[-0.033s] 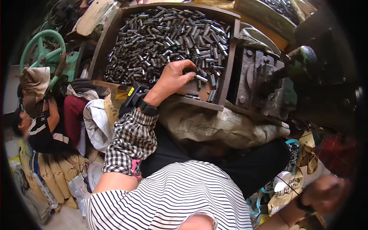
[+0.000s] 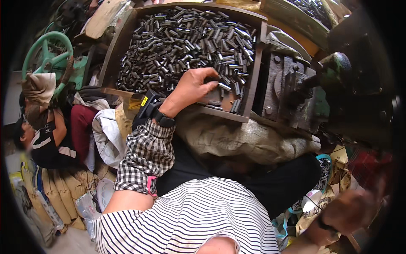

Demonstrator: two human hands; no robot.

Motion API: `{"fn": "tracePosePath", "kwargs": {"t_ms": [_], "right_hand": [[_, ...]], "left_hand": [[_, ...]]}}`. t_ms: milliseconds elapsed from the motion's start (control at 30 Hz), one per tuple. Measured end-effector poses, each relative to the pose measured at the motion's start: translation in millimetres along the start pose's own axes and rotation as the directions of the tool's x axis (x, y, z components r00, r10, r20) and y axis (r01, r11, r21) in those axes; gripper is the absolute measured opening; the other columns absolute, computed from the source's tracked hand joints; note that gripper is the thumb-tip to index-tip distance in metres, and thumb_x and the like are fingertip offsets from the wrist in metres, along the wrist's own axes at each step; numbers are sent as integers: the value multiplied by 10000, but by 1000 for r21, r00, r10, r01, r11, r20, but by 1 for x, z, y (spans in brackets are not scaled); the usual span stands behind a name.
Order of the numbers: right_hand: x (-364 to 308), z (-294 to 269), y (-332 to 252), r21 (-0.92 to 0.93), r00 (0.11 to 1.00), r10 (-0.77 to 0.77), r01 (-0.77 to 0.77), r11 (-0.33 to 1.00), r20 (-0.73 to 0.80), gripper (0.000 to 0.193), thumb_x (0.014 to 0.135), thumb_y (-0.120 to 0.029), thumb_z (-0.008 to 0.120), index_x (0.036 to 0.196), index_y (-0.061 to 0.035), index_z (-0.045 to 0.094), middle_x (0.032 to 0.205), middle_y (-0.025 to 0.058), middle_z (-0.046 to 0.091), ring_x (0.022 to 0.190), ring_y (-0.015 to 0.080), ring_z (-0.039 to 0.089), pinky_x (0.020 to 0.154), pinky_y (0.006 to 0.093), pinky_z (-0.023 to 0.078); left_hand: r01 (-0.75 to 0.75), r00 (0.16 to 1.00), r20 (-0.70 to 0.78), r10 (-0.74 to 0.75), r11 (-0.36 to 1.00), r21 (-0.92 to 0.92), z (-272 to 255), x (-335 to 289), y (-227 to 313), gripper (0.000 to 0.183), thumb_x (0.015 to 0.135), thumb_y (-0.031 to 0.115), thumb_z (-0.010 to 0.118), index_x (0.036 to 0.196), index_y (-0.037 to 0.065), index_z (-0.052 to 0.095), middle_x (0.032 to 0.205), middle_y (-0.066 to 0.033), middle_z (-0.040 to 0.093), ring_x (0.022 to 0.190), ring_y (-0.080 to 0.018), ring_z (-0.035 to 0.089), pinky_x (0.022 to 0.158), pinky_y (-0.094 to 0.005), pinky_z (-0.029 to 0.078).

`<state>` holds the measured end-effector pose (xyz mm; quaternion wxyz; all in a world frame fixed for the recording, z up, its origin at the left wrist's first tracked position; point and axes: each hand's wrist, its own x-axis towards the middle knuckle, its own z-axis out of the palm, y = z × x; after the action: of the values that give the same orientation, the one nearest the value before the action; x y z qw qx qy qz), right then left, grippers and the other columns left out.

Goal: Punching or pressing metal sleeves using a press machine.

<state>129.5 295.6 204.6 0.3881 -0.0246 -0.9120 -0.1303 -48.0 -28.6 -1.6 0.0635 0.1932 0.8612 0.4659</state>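
My left hand (image 2: pixel 195 86) is over the near part of a wooden tray (image 2: pixel 261 51). Its thumb and forefinger are closed on a short shiny metal tube (image 2: pixel 224 86), which points out to the right. Piled in the tray are several more such metal tubes (image 2: pixel 186 40), dark and silvery. Just beneath the fingers, a bare patch of tray bottom shows beside a few tubes. Off at the lower right is my right hand (image 2: pixel 351 209), away from the tray and smeared by motion. Its fingers and anything in them cannot be made out.
A dark, greasy machine (image 2: pixel 292 91) stands right of the tray. At the left are a green handwheel (image 2: pixel 47 55) and another person (image 2: pixel 53 137). Sacking (image 2: pixel 245 139) hangs below the tray. A turquoise-rimmed basket (image 2: pixel 323 169) of metal pieces sits near my right knee.
My right hand has shifted slightly left and down, still blurred. My left hand keeps its pinch on the tube at nearly the same spot.
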Motion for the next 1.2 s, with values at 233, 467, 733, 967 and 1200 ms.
{"fn": "tracePosePath", "kwargs": {"t_ms": [233,467,733,967,1200], "right_hand": [[-34,168,-161,756,847,-497,197,624,190,69,700,-46,599,748,-71,557,775,86,550,747,265,551,686,385,426],[-33,230,-222,629,728,-624,350,694,284,58,717,-63,573,776,-64,570,809,95,588,792,244,607,691,358,457],[-20,228,-212,672,683,-651,315,670,329,106,720,-54,586,811,-38,535,805,130,587,721,271,631,614,360,498],[-16,194,-176,783,843,-430,18,621,322,168,728,-83,632,848,-21,533,791,135,559,674,304,603,571,385,478],[-35,201,-166,881,829,-377,-259,396,413,207,758,-36,619,934,18,525,857,178,594,703,349,601,620,379,487]], "left_hand": [[-123,989,119,90,943,309,2,-8,-8,164,711,95,656,867,48,632,830,-115,639,784,-292,626,671,-367,495],[-96,988,153,22,864,494,23,-5,-5,161,712,166,642,749,13,605,751,-157,630,747,-330,628,654,-422,509],[-80,993,115,17,822,564,31,1,1,157,701,165,633,716,11,605,709,-160,631,687,-328,639,634,-428,519],[-71,992,123,-5,794,604,32,-2,0,198,710,189,612,771,10,554,681,-158,624,663,-333,635,618,-428,518],[-43,992,120,-43,773,632,31,0,13,204,720,193,608,754,12,521,640,-159,609,638,-329,634,588,-427,512]]}}
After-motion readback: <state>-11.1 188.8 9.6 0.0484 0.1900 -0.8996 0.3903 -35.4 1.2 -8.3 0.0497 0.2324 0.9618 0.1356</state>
